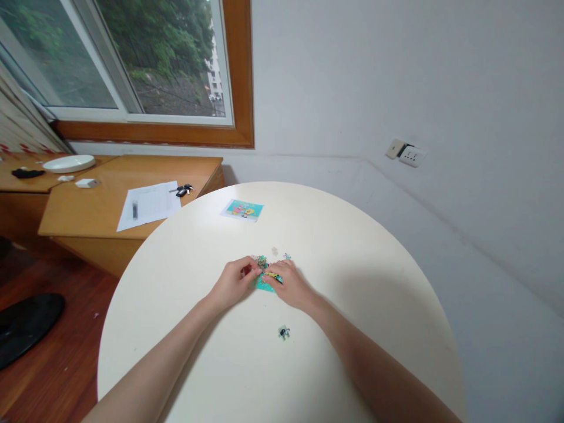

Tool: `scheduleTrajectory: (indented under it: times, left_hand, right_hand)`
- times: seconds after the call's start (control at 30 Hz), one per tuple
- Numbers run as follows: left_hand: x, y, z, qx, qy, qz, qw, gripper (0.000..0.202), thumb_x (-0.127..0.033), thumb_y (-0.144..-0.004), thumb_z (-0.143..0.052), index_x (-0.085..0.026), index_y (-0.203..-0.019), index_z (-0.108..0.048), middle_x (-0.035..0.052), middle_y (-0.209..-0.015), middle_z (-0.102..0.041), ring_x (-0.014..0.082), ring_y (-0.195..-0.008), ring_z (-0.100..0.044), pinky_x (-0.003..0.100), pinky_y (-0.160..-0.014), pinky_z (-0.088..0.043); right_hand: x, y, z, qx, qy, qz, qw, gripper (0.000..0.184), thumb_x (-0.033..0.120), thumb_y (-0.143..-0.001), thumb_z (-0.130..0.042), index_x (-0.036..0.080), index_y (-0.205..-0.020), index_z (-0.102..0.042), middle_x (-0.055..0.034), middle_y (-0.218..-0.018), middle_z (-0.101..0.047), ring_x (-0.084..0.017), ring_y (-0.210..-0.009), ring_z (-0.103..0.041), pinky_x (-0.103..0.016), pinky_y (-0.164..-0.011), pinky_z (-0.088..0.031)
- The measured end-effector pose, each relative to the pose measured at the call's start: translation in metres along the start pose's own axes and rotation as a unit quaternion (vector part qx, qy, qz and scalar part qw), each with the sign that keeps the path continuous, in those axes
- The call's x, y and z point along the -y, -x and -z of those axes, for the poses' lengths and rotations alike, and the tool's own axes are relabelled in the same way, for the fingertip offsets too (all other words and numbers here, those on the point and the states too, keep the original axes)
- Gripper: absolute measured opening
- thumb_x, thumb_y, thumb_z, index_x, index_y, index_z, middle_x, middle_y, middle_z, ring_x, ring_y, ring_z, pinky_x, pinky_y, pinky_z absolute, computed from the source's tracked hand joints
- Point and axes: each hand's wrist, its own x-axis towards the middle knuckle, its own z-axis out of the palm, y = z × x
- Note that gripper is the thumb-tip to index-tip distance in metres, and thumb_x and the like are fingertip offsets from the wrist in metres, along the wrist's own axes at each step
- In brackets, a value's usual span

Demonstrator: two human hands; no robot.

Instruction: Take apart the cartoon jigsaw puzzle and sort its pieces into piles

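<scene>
A small, partly joined jigsaw puzzle [266,287], turquoise with multicoloured parts, lies flat near the middle of the round white table [211,358]. My left hand [235,282] is at its left edge, thumb and forefinger pinched together on it. From the other side my right hand [286,285] curls over the puzzle, its fingers closed on the right part and hiding much of it. Just beyond my right fingers lies a loose puzzle piece [287,256], with a greyish piece [275,251] beside it. Closer to me is a dark-patterned piece [284,332].
A picture card [243,210] with cartoon figures lies toward the table's far edge. Against it on the left stands a wooden desk [106,200] with a paper sheet [150,205], keys [184,190] and a white plate [69,163]. A white wall [396,70] borders the right side.
</scene>
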Motion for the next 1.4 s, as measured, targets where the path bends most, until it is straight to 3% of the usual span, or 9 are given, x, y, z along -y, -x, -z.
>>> scheduleTrajectory:
  times: [0.23,0.43,0.53,0.67,0.77,1.03,1.27,1.4]
  left_hand:
    - [-0.0001,-0.0006,-0.0004,0.028,0.051,0.008,0.998,0.025,-0.036,-0.079,-0.05,-0.013,-0.072,-0.057,0.0005,-0.062,-0.052,0.0109,-0.058,-0.045,0.021,-0.053,-0.036]
    - [0.005,-0.0009,-0.0032,-0.001,0.062,0.035,0.997,0.029,-0.04,-0.079,-0.05,-0.014,-0.068,-0.054,-0.0046,-0.05,-0.041,0.0081,-0.049,-0.037,0.02,-0.047,-0.032]
    - [0.0077,-0.0016,-0.0046,-0.005,0.081,0.041,0.996,0.029,-0.04,-0.079,-0.049,-0.013,-0.069,-0.055,-0.0035,-0.051,-0.044,0.008,-0.049,-0.037,0.02,-0.047,-0.032]
    - [0.0082,-0.0019,-0.0054,0.001,0.113,0.047,0.992,0.033,-0.041,-0.079,-0.049,-0.011,-0.088,-0.061,0.0036,-0.07,-0.059,0.0114,-0.06,-0.049,0.022,-0.054,-0.04]
    - [0.0059,-0.0014,-0.0052,0.011,0.119,0.055,0.991,0.041,-0.041,-0.076,-0.054,-0.01,-0.103,-0.058,0.0011,-0.063,-0.057,0.0113,-0.057,-0.049,0.023,-0.055,-0.041]
    - [0.0015,-0.0012,-0.0043,0.007,0.08,0.059,0.995,0.027,-0.037,-0.074,-0.054,-0.011,-0.07,-0.061,0.0012,-0.058,-0.056,0.0106,-0.054,-0.047,0.022,-0.052,-0.039]
    - [0.0069,-0.0021,-0.0033,-0.042,0.057,0.058,0.996,0.024,-0.035,-0.075,-0.053,-0.012,-0.07,-0.06,-0.0008,-0.055,-0.052,0.0099,-0.052,-0.044,0.021,-0.05,-0.035]
    - [0.0057,-0.0013,-0.0038,-0.042,0.052,0.023,0.997,0.026,-0.035,-0.077,-0.053,-0.012,-0.08,-0.064,0.0047,-0.069,-0.061,0.0132,-0.061,-0.051,0.024,-0.056,-0.04]
  right_hand:
    - [-0.0035,0.0002,-0.0033,-0.028,-0.021,-0.019,0.999,0.012,0.019,-0.083,-0.054,0.022,-0.076,-0.064,-0.0002,-0.077,-0.069,-0.016,-0.074,-0.058,-0.032,-0.078,-0.034]
    - [-0.0018,0.0005,-0.0021,-0.045,-0.045,-0.011,0.998,0.011,0.021,-0.081,-0.058,0.026,-0.081,-0.067,-0.0002,-0.082,-0.07,-0.017,-0.077,-0.059,-0.033,-0.079,-0.036]
    - [-0.001,0.0006,-0.0012,-0.045,-0.048,-0.012,0.998,0.01,0.02,-0.079,-0.059,0.025,-0.081,-0.067,-0.0005,-0.082,-0.07,-0.017,-0.077,-0.059,-0.033,-0.079,-0.037]
    - [-0.0014,-0.0004,-0.001,-0.055,-0.048,-0.05,0.996,0.01,0.021,-0.08,-0.058,0.025,-0.079,-0.066,-0.0002,-0.082,-0.07,-0.017,-0.076,-0.059,-0.032,-0.077,-0.039]
    - [-0.0011,-0.0011,-0.0008,-0.067,-0.055,-0.067,0.994,0.01,0.021,-0.079,-0.057,0.026,-0.078,-0.066,0.0004,-0.08,-0.069,-0.018,-0.076,-0.059,-0.031,-0.074,-0.041]
    - [-0.0014,-0.0006,-0.0002,-0.075,-0.081,-0.057,0.992,0.01,0.019,-0.078,-0.056,0.025,-0.08,-0.064,0.0004,-0.083,-0.069,-0.017,-0.079,-0.059,-0.032,-0.08,-0.041]
    - [-0.0011,-0.001,0.001,-0.068,-0.101,-0.046,0.992,0.013,0.016,-0.078,-0.056,0.023,-0.082,-0.066,-0.0008,-0.086,-0.069,-0.017,-0.081,-0.061,-0.032,-0.081,-0.042]
    - [-0.0012,-0.0012,0.0006,-0.083,-0.109,-0.057,0.989,0.013,0.016,-0.078,-0.056,0.022,-0.084,-0.066,-0.0015,-0.087,-0.069,-0.018,-0.082,-0.061,-0.033,-0.08,-0.042]
